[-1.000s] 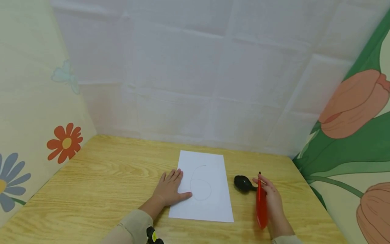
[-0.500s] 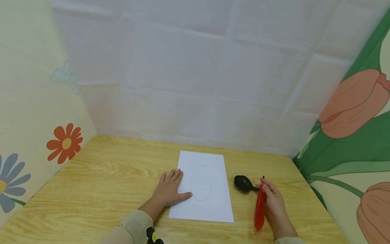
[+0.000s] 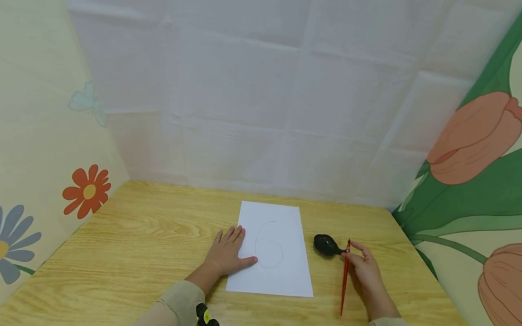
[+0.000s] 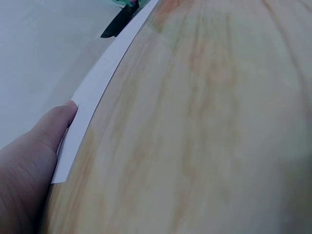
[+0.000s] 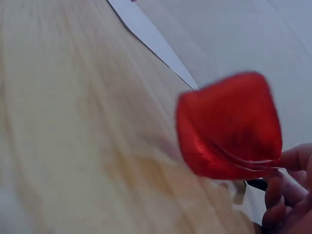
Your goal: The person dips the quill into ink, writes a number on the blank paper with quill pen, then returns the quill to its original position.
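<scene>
A white sheet of paper lies on the table with a thin "6" drawn on it. My left hand rests flat on its left edge, fingers spread and thumb over the sheet. To the right, my right hand pinches the narrow end of a flat red paddle-shaped thing with a dark tip. It appears edge-on in the head view; in the right wrist view the red thing shows its broad, shiny face. A glossy black spoon-shaped thing lies just left of that hand, its thin end reaching the fingers.
The wood-grain table runs back to a white cloth. Flower-patterned panels stand at both sides, with a red flower on the left one. A black and yellow device sits by the left sleeve.
The red thing has turned from showing its broad face to edge-on, and my right hand has shifted slightly down. My left hand, the paper and the black thing stay put.
</scene>
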The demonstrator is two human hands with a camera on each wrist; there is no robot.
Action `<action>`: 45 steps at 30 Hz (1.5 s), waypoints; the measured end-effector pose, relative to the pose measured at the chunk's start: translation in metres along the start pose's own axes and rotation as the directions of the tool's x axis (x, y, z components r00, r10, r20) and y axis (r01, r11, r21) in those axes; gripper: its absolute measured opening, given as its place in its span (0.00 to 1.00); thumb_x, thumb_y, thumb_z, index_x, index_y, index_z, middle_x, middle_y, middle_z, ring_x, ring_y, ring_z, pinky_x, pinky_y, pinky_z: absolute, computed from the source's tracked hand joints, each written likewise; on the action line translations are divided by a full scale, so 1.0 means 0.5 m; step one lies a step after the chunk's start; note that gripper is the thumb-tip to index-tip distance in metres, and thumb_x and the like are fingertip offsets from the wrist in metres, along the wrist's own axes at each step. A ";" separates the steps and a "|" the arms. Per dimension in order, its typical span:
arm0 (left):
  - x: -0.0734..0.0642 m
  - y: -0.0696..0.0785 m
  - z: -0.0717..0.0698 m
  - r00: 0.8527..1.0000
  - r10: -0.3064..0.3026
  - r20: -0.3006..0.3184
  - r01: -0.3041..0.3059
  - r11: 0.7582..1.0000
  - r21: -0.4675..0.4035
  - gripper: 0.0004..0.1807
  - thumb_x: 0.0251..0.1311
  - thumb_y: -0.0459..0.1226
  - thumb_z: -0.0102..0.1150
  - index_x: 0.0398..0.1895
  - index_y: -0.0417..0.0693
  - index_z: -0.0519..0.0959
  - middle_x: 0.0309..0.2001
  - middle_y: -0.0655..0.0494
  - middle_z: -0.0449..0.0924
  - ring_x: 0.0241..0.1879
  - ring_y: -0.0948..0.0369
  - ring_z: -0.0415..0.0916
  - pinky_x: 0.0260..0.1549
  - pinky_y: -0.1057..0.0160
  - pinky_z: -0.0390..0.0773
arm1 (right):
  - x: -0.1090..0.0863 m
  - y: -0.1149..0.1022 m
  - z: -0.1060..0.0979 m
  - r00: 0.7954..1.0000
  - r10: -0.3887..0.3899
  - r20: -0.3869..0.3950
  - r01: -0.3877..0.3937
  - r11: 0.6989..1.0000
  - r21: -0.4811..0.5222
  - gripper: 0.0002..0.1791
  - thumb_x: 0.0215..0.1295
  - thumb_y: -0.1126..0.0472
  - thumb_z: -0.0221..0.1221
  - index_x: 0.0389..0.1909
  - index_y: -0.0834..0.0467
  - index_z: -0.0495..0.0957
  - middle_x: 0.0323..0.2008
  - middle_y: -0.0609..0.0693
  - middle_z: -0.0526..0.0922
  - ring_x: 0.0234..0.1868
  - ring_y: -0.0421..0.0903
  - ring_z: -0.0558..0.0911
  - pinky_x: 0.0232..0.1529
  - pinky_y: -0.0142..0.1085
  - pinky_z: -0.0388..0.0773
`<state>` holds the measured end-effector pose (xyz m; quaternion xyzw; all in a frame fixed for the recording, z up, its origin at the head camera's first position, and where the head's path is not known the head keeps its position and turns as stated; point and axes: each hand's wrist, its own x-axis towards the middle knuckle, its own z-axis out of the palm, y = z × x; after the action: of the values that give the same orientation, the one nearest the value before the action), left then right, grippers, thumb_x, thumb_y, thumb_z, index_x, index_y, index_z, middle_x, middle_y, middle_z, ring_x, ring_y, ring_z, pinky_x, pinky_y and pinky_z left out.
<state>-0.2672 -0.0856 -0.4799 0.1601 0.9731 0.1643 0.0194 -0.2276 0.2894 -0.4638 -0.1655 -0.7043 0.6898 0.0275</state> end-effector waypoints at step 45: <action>0.001 -0.001 0.001 1.000 0.002 -0.003 -0.002 1.000 0.001 0.55 0.56 0.71 0.50 0.76 0.42 0.55 0.78 0.47 0.51 0.78 0.47 0.45 0.75 0.41 0.42 | 0.015 0.006 0.008 0.992 -0.106 -0.074 0.060 0.886 -0.461 0.23 0.65 0.62 0.60 0.59 0.68 0.76 0.45 0.60 0.84 0.39 0.41 0.80 0.38 0.26 0.75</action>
<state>-0.2677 -0.0859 -0.4805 0.1608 0.9731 0.1639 0.0175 -0.2352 0.2876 -0.4684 -0.1704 -0.8511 0.4939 0.0514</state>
